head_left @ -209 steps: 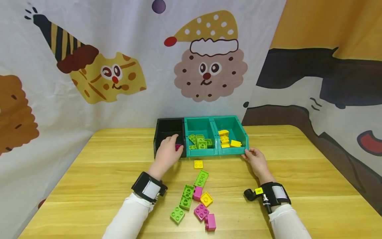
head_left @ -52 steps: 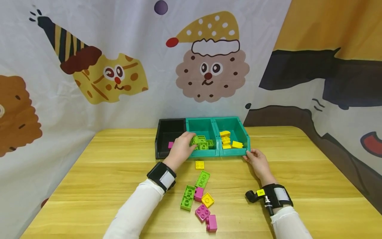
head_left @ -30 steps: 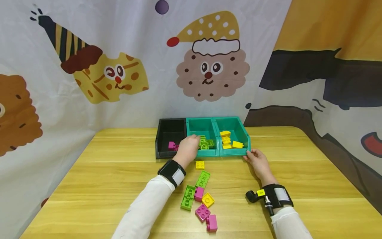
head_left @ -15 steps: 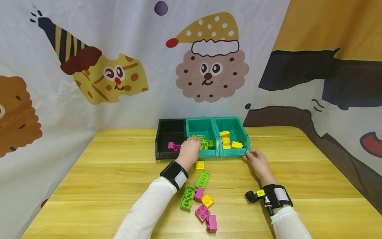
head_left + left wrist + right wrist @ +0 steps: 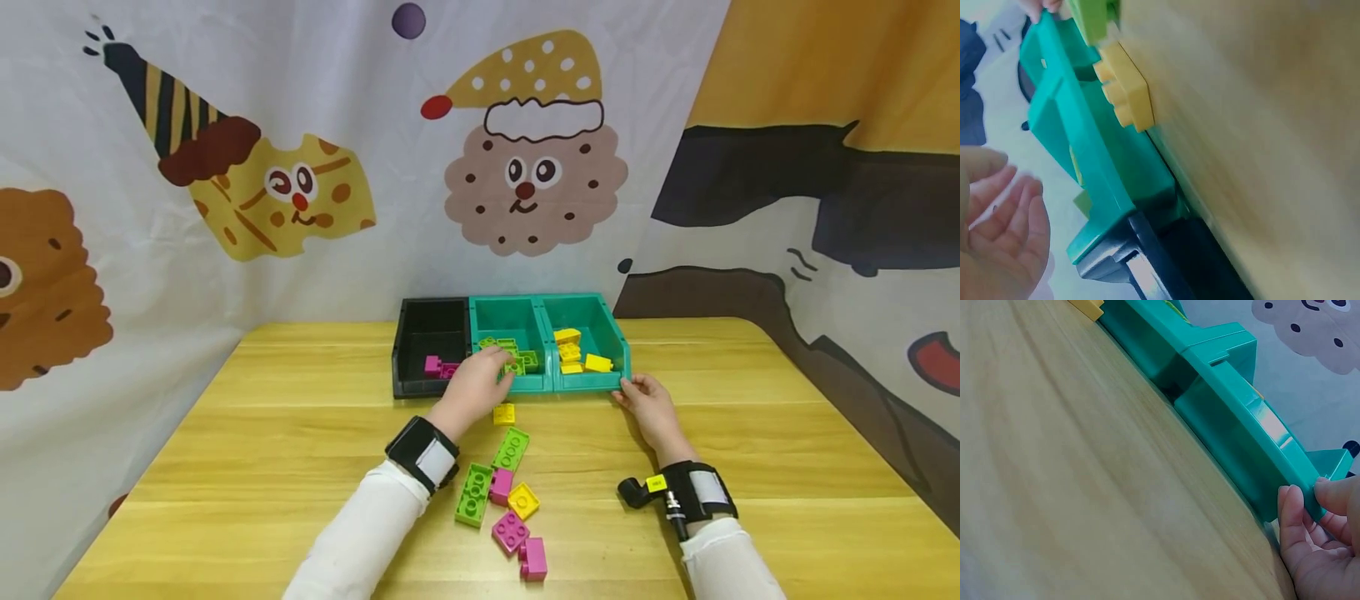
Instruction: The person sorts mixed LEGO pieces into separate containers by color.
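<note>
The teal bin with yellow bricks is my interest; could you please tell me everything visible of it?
The teal bin looks like glossy plastic, with an open top and a low front lip. It stands upright on the table, against the right side of the middle bin. Several yellow bricks lie inside. The right hand grips its front right corner.

One bin (image 5: 432, 321) is black, the other two bins (image 5: 592, 312) teal, and the bricks (image 5: 474, 496) lime green, magenta and yellow. Sleeves (image 5: 360, 537) are white, wristbands (image 5: 405, 443) mostly black, the table (image 5: 262, 450) yellow and wood-grained. The white backdrop (image 5: 322, 50) bears a black-and-mustard striped hat (image 5: 167, 100) and a mustard one with white polka dots.
</note>
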`<act>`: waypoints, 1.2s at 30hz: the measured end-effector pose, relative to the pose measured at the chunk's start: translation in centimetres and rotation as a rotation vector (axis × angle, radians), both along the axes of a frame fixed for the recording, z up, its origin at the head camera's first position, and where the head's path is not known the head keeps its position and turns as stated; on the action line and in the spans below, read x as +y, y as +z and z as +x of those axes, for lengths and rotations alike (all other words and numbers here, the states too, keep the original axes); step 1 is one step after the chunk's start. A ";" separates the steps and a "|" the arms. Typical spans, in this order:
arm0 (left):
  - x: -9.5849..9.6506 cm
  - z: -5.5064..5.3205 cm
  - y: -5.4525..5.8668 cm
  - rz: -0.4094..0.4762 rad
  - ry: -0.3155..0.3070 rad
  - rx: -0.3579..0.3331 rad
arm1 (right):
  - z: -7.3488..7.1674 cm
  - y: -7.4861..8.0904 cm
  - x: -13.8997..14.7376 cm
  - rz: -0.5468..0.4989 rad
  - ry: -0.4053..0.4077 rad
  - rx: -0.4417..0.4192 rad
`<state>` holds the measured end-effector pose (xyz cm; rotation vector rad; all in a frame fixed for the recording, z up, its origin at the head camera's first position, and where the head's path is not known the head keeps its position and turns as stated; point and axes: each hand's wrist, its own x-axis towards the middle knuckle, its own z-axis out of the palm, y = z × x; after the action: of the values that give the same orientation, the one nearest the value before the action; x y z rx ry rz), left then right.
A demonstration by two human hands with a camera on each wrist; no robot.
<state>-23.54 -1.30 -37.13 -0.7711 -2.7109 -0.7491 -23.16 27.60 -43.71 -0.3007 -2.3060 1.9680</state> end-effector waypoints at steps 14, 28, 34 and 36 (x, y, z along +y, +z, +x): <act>-1.8 3.0 -0.3 0.030 -0.082 -0.112 | -0.1 0.3 -0.1 -0.006 -0.001 0.000; -2.6 5.3 -0.7 0.020 -0.100 -0.184 | 0.1 0.2 0.0 0.013 0.002 -0.012; -3.1 5.7 -0.8 -0.042 -0.112 -0.221 | 0.0 0.2 0.0 0.009 -0.002 -0.004; -3.4 5.9 -0.8 -0.060 -0.111 -0.249 | 0.0 0.1 0.0 0.006 -0.006 0.001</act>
<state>-17.68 -4.74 -37.92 -0.9035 -2.9429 -0.8435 -23.15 27.57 -43.60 -0.3055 -2.3074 1.9577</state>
